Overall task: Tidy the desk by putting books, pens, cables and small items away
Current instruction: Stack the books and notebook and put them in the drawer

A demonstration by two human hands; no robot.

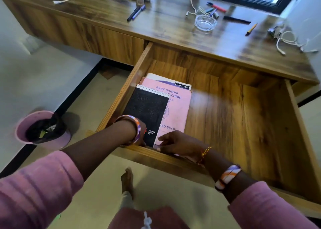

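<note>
While the drawer [225,107] stands pulled fully out from the desk [165,25], its long overhang is the first hazard: weight pressed on the front rail could strain the runners, and the person's bare foot [127,180] is directly below that rail.

Books are stacked in the drawer's left near corner: a pink record book [175,107] lies over a white notebook [166,80], and a black spiral pad [147,110] lies on top. The pile is uneven. If the drawer is shut sharply, the pad may slide and the spiral wire may catch on the pink cover.

Left hand [141,133] rests at the pad's near left corner; the wrist hides its fingers, so I cannot tell whether it grasps the pad. Right hand [175,144] has relaxed fingers touching the record book's near edge by the front rail, clenching nothing. Fingers so close to the rail could be pinched if the drawer moves.

On the desk remain cables [286,39], pens [136,12] and a glass dish [205,22]. Dragging a cable near the dish may pull it toward the edge above the open drawer.
</note>
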